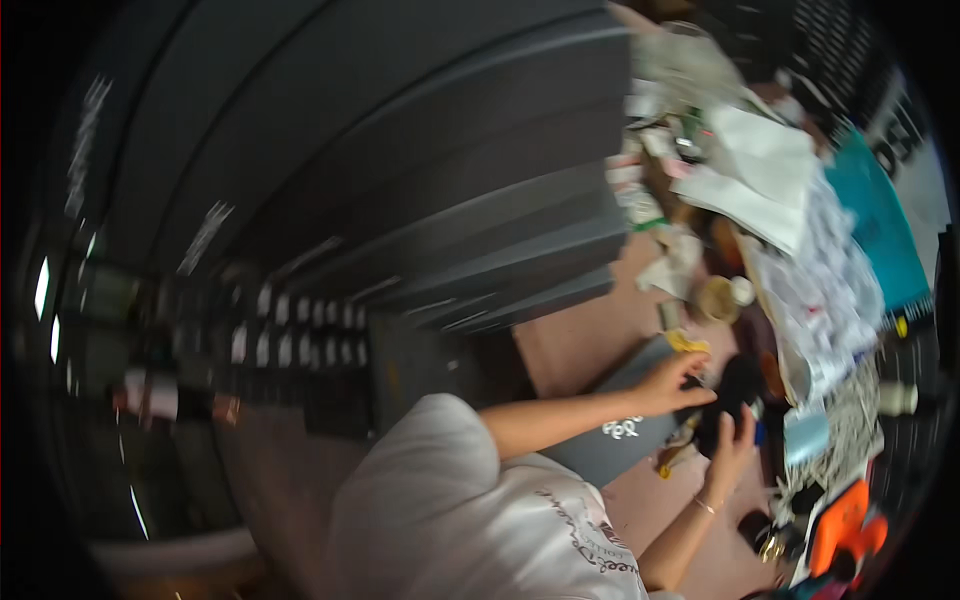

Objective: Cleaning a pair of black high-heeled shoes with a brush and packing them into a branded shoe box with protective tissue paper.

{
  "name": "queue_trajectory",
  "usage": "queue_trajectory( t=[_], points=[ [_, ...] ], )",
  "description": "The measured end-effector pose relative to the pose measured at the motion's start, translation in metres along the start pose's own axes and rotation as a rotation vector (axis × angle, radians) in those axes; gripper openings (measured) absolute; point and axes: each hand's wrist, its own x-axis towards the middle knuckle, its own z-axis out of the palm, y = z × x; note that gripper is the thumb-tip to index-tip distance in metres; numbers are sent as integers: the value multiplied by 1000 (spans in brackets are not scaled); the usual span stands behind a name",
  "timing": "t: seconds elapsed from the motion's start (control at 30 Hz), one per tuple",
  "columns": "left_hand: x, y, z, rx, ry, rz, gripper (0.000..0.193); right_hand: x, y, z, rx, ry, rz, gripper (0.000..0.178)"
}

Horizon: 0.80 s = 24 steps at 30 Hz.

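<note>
My left hand [673, 386] reaches in over a dark grey flat box or bag [630, 415] with white lettering. Its fingers and thumb curve apart around the edge of a black item [738, 385], blurred, whose kind I cannot make out. Across from it, my right hand [733, 445] has its fingers spread against the near side of that black item. A thin bracelet circles the right wrist. Next to the left fingertips a yellow piece [686, 342] lies at the end of the grey box, and another yellowish bit [675, 462] shows below.
Clutter covers the pinkish surface [575, 335]: white sheets [750, 180], clear plastic wrapping [815, 280], a teal bag [875, 220], shredded paper [850, 430] and an orange object [840, 525]. Large dark panels [430, 170] loom at upper left. Another person [155, 395] is far left.
</note>
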Motion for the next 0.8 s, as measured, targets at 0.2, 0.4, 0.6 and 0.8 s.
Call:
queue_trajectory(
  t=[0.2, 0.4, 0.6, 0.8],
  points=[
    [-88, -35, -50, 555, 244, 41, 74, 6, 73, -103, -779, 318, -315, 47],
    [-153, -93, -58, 531, 200, -462, 72, -88, -9, 2, -670, -541, 20, 44],
    [-146, -84, -64, 434, 212, -492, 62, -137, 97, 40, 158, -546, 747, 57],
    [-152, -67, -102, -126, 144, -483, 75, -157, 38, 61, 352, -355, 743, 49]
  ],
)
